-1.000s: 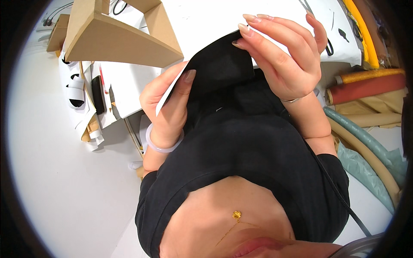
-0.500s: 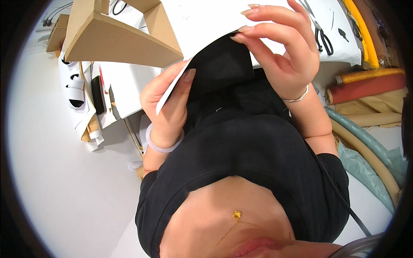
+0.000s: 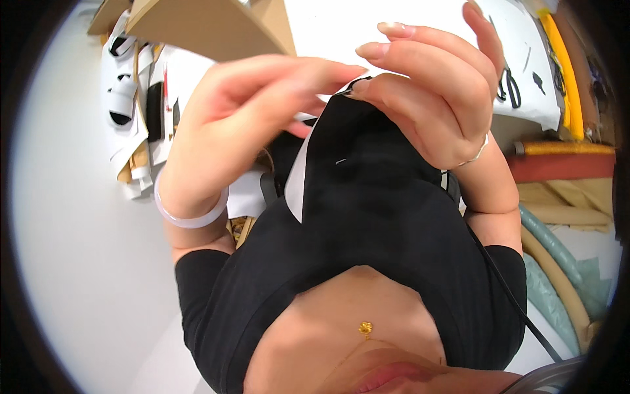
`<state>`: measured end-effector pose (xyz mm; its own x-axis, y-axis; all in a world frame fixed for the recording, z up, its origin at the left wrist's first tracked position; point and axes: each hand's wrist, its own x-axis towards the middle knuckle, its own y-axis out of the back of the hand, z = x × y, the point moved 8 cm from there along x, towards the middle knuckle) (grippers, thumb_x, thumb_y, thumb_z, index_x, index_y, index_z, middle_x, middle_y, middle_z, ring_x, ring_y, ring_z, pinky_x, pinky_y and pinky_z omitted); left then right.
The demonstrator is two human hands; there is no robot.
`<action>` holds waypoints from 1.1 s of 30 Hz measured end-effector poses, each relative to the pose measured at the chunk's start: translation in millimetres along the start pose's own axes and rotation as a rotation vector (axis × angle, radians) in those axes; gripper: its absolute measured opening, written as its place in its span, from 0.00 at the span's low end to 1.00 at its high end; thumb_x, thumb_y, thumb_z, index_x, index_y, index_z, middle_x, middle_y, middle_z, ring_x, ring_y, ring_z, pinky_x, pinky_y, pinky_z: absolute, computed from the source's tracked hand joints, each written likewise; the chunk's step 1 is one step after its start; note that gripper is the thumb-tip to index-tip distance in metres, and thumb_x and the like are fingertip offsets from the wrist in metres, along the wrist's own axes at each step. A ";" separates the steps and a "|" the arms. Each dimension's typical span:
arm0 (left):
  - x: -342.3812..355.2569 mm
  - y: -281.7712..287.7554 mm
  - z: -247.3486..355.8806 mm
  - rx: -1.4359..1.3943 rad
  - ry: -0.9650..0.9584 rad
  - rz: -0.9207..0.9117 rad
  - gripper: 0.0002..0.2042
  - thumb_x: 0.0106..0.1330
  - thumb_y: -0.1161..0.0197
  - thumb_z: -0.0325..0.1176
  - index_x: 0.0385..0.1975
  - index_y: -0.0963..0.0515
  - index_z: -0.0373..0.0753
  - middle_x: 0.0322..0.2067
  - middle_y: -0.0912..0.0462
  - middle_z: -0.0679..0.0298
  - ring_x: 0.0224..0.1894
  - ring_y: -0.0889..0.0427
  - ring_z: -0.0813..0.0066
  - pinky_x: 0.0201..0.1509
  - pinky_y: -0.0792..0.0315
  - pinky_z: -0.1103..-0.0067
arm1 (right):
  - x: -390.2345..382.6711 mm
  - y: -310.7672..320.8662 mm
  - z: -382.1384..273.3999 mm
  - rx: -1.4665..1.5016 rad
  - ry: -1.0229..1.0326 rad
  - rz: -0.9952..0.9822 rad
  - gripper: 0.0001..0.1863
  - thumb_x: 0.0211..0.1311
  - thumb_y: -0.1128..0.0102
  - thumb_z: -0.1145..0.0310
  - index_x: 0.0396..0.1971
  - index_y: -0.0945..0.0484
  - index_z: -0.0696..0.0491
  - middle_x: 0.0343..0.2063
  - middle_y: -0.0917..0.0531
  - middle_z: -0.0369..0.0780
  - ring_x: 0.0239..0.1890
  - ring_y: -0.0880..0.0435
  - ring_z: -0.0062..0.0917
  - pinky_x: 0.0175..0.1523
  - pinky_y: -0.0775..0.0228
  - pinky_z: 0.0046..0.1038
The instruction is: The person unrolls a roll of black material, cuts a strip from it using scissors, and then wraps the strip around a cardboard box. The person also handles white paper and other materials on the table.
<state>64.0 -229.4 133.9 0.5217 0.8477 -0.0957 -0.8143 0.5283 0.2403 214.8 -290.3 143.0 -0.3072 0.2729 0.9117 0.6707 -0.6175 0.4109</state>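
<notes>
A thin sheet (image 3: 297, 187), white on one side and apparently black on the other, hangs in front of my black top. My right hand (image 3: 436, 98) pinches its upper corner between thumb and fingertips, the other fingers loosely curled above. Beside that corner is my left hand (image 3: 246, 108), slightly blurred, its fingers apart and the index stretched out to the corner. Whether that fingertip touches the sheet I cannot tell. The sheet's black side merges with the dark clothing, so its far edge is hard to make out.
A brown board structure (image 3: 210, 26) stands on the white table (image 3: 341, 33), behind my left hand. Black-handled scissors (image 3: 510, 90) lie at the right. Rolls of material, including a red one (image 3: 564, 167), are stacked farther right. White rolled pieces (image 3: 121, 98) are at the left.
My left hand has let go of the sheet's left edge and moved up to the corner my right hand pinches. The sheet now hangs down more steeply.
</notes>
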 end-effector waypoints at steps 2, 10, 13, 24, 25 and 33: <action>3.8 -0.4 2.9 -0.041 0.087 -0.055 0.10 0.70 0.37 0.33 0.40 0.12 0.34 0.33 0.14 0.67 0.34 0.22 0.84 0.38 0.31 0.85 | 7.8 1.5 -9.8 -0.060 0.058 -0.035 0.16 0.48 0.24 0.70 0.39 0.16 0.49 0.45 0.17 0.35 0.49 0.16 0.28 0.74 0.44 0.41; 0.0 2.7 3.0 0.063 -0.019 -0.130 0.08 0.69 0.33 0.29 0.40 0.13 0.31 0.25 0.17 0.72 0.27 0.27 0.90 0.30 0.36 0.88 | 8.0 3.9 -24.6 -0.111 0.133 -0.051 0.13 0.46 0.25 0.67 0.35 0.12 0.48 0.43 0.18 0.31 0.48 0.16 0.26 0.77 0.48 0.48; -1.5 2.9 -1.5 0.048 0.009 -0.119 0.08 0.69 0.34 0.28 0.40 0.14 0.30 0.25 0.17 0.72 0.28 0.27 0.91 0.29 0.36 0.89 | 7.5 3.1 -27.6 -0.121 0.119 -0.072 0.11 0.47 0.26 0.67 0.34 0.12 0.48 0.43 0.18 0.31 0.48 0.16 0.25 0.77 0.49 0.48; 6.3 18.5 -7.0 0.271 0.002 -0.013 0.08 0.67 0.33 0.29 0.36 0.15 0.29 0.25 0.18 0.72 0.27 0.26 0.91 0.30 0.35 0.89 | 0.4 4.2 -30.3 0.009 0.181 -0.132 0.10 0.49 0.27 0.70 0.33 0.15 0.49 0.43 0.14 0.32 0.49 0.15 0.25 0.78 0.52 0.47; 7.2 21.6 -8.1 0.241 0.004 0.007 0.08 0.68 0.32 0.29 0.36 0.15 0.30 0.24 0.18 0.72 0.27 0.26 0.91 0.30 0.34 0.89 | -1.8 5.9 -28.7 0.039 0.170 -0.139 0.10 0.50 0.27 0.70 0.33 0.16 0.49 0.43 0.14 0.33 0.48 0.14 0.26 0.78 0.53 0.47; 3.9 15.2 -19.7 0.092 -0.061 -0.049 0.08 0.69 0.37 0.23 0.46 0.16 0.34 0.30 0.18 0.72 0.30 0.25 0.91 0.34 0.32 0.91 | -6.5 10.8 -22.1 0.160 0.043 -0.243 0.15 0.53 0.25 0.71 0.38 0.22 0.46 0.38 0.12 0.32 0.45 0.12 0.26 0.76 0.48 0.49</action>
<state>48.7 -217.2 118.1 0.5772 0.8150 -0.0511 -0.7623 0.5602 0.3243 209.2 -315.0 141.3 -0.4977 0.3652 0.7867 0.6710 -0.4126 0.6161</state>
